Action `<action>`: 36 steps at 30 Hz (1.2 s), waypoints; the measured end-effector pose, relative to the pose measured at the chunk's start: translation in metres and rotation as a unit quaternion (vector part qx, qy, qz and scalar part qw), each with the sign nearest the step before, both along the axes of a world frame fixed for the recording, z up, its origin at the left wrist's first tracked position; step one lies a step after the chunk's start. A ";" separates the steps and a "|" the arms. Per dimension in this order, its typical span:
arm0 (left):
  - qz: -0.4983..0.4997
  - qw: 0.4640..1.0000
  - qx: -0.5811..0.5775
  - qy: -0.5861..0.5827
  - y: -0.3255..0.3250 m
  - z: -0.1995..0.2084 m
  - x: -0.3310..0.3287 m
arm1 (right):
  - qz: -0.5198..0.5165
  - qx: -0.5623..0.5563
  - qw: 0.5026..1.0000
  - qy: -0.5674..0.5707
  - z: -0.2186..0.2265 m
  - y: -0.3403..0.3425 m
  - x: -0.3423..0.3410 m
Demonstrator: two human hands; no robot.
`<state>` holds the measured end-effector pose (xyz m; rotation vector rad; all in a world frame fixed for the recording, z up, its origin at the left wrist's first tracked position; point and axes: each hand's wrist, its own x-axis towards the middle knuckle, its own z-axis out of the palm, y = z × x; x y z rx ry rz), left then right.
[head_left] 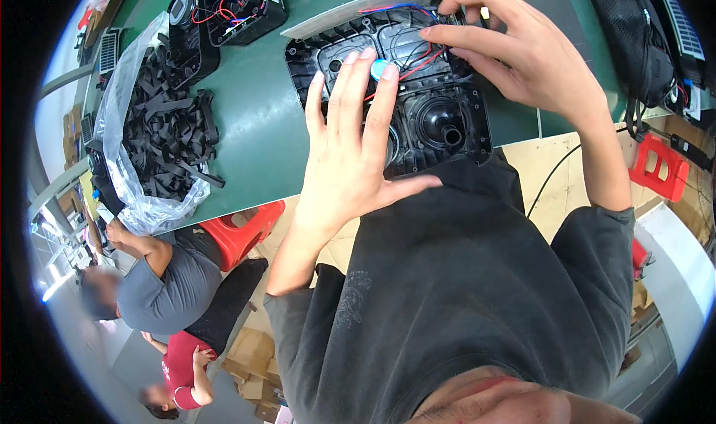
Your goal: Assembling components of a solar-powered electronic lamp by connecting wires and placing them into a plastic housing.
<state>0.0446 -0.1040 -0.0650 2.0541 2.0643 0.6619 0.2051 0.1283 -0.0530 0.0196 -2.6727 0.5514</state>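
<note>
An open black plastic housing (479, 118) lies at the table's front edge, with ribbed walls and a round black part with a tube (450, 134) in its near half. Red, blue and black wires (418, 66) run through the far half, around a blue round component (379, 69). My left hand (347, 144) lies over the housing's left side, open, fingers stretched and apart, next to the blue component. At the far right corner, my right hand (514, 51) is bent with its fingertips close together among the wires; whatever they pinch is too small to make out. A grey solar panel strip (358, 12) stands along the far edge.
A clear plastic bag (123, 137) of black straps (168, 126) lies on the left of the green table (253, 126). Another wired black housing (242, 21) stands behind it. A black mesh bag (626, 36) is at right. Two people sit to the left, near a red stool (253, 230).
</note>
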 end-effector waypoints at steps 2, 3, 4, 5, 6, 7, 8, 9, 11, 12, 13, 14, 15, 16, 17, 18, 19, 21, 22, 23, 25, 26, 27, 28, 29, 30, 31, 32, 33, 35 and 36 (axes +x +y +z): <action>0.012 1.000 -0.008 -0.017 -0.002 0.003 0.001 | 0.007 -0.057 0.996 -0.064 0.023 0.001 -0.007; 0.029 0.999 0.020 -0.029 -0.001 0.003 0.001 | 0.007 -0.109 0.986 -0.127 0.032 0.001 -0.009; 0.039 0.997 0.048 -0.040 0.003 0.003 0.001 | 0.003 -0.108 0.986 -0.127 0.012 0.012 -0.017; 0.045 0.995 0.091 -0.017 0.013 0.008 0.001 | 0.118 -0.049 0.982 0.140 -0.026 0.034 -0.032; 0.053 0.991 0.123 0.011 0.023 0.013 0.000 | 0.229 0.012 0.890 0.393 -0.047 0.045 -0.044; 0.046 0.988 0.141 0.048 0.031 0.014 -0.002 | 0.220 0.008 0.896 0.385 -0.044 0.044 -0.042; 0.038 0.983 0.159 0.085 0.039 0.017 -0.003 | 0.224 0.005 0.894 0.387 -0.043 0.043 -0.045; 0.061 0.982 0.168 0.062 0.050 0.020 0.002 | 0.231 -0.005 0.896 0.378 -0.044 0.045 -0.045; 0.049 0.985 0.153 0.065 0.061 0.016 0.002 | 0.237 -0.015 0.899 0.369 -0.045 0.049 -0.045; 0.035 0.988 0.136 0.070 0.067 0.014 0.001 | 0.236 -0.001 0.899 0.369 -0.045 0.052 -0.042; 0.034 0.985 0.155 0.068 0.069 0.013 0.000 | 0.240 0.010 0.898 0.369 -0.037 0.049 -0.047; 0.037 0.985 0.153 0.069 0.068 0.012 -0.001 | 0.241 0.008 0.897 0.369 -0.020 0.044 -0.036; 0.046 0.987 0.138 0.069 0.063 0.010 -0.003 | 0.142 0.014 0.980 0.136 0.025 0.024 -0.021; 0.048 0.988 0.127 0.069 0.063 0.009 -0.003 | 0.026 0.025 0.994 -0.107 0.050 0.013 -0.010; 0.042 0.988 0.129 0.068 0.065 0.008 -0.003 | 0.020 0.026 0.994 -0.107 0.052 0.010 -0.007; 0.032 0.990 0.118 0.065 0.065 0.008 -0.004 | -0.001 0.013 0.994 -0.110 0.052 0.007 -0.010; 0.023 0.992 0.106 0.062 0.065 0.007 -0.004 | -0.021 0.000 0.993 -0.113 0.051 0.004 -0.013; 0.003 0.994 0.096 0.061 0.066 0.009 -0.006 | -0.033 0.033 0.990 -0.130 0.050 0.001 -0.019; -0.016 0.994 0.086 0.060 0.066 0.009 -0.007 | -0.045 0.066 0.986 -0.147 0.048 0.001 -0.022; -0.017 0.994 0.085 0.059 0.067 0.010 -0.008 | -0.046 0.066 0.986 -0.148 0.031 0.006 -0.027; -0.035 0.994 0.083 0.057 0.070 0.014 -0.008 | 0.072 0.094 0.950 0.288 -0.003 0.017 -0.046; -0.033 0.994 0.082 0.057 0.070 0.013 -0.009 | 0.073 0.093 0.950 0.289 0.005 0.011 -0.037; -0.032 0.995 0.086 0.050 0.066 0.010 -0.012 | -0.041 0.031 0.994 0.092 0.037 -0.011 -0.035; -0.038 0.994 0.092 0.044 0.066 0.009 -0.014 | -0.160 -0.026 0.980 -0.111 0.055 -0.022 -0.032; -0.040 0.994 0.094 0.043 0.067 0.009 -0.015 | -0.162 -0.025 0.980 -0.111 0.056 -0.024 -0.033; -0.047 0.993 0.104 0.043 0.069 0.009 -0.016 | -0.179 -0.020 0.978 -0.104 0.057 -0.024 -0.034; -0.053 0.991 0.115 0.043 0.070 0.009 -0.017 | -0.195 -0.015 0.976 -0.097 0.057 -0.024 -0.035; -0.052 0.991 0.116 0.043 0.071 0.010 -0.017 | -0.195 -0.014 0.976 -0.097 0.056 -0.025 -0.036; -0.040 0.990 0.128 0.039 0.073 0.012 -0.016 | -0.207 -0.006 0.971 -0.116 0.054 -0.026 -0.038; -0.048 0.989 0.130 0.055 0.076 0.015 -0.018 | -0.218 0.003 0.967 -0.135 0.049 -0.030 -0.039; -0.045 0.989 0.130 0.054 0.076 0.018 -0.018 | -0.220 0.010 0.967 -0.127 0.046 -0.031 -0.039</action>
